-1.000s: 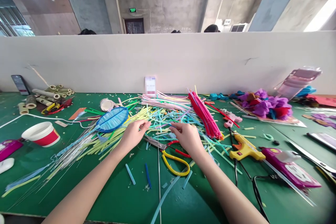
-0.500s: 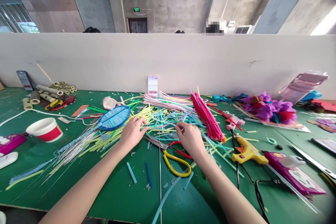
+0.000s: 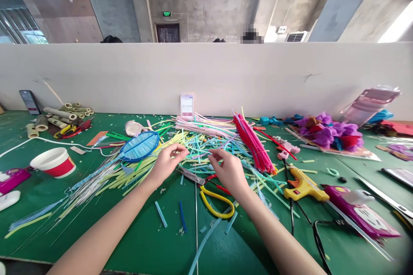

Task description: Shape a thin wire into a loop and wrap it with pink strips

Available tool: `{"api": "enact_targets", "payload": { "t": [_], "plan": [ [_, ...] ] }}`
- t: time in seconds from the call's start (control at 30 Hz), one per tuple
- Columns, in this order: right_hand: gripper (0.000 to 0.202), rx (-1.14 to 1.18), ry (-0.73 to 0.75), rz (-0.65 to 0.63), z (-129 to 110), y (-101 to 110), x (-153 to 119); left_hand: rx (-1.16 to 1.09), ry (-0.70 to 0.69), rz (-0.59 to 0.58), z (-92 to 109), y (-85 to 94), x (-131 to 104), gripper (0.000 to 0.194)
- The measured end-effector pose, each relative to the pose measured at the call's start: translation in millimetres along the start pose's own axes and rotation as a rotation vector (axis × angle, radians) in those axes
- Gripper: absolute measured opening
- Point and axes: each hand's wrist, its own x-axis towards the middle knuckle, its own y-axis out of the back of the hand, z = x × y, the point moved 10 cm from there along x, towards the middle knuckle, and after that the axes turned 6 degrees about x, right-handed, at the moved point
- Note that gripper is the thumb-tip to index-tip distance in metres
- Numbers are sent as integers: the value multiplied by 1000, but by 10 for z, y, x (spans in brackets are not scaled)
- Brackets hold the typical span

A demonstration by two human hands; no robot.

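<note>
My left hand [image 3: 169, 161] and my right hand [image 3: 227, 167] are close together over a pile of coloured pipe cleaners [image 3: 200, 142]. Each pinches thumb against fingers, and a thin light blue-green pipe cleaner [image 3: 198, 151] seems to run between the fingertips. Scissors with red and yellow handles [image 3: 217, 206] lie open just below, between the hands. To the left of my left hand is a blue oval frame [image 3: 140, 146] with a light blue filling. A red-pink bundle of pipe cleaners [image 3: 253, 144] rests beyond my right hand.
On the right lie a yellow glue gun [image 3: 305, 184], its black cable, a magenta power strip [image 3: 361, 210] and purple flowers [image 3: 332, 131]. A paper cup [image 3: 54, 162] and bamboo pieces [image 3: 60, 116] are on the left. A phone [image 3: 187, 106] leans on the white partition [image 3: 206, 73].
Both hands have moved slightly closer together, my right hand shifting left and my left hand a little right. The view has shifted slightly.
</note>
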Motion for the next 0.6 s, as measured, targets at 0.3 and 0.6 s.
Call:
{"api": "enact_targets", "payload": {
  "t": [0.3, 0.6],
  "plan": [
    [38, 612, -60, -85, -158, -102, -49, -608, 193, -282, 187, -256, -195, 40],
    [30, 707, -75, -30, -137, -67, -40, -470, 173, -271, 170, -418, -222, 39]
  ]
}}
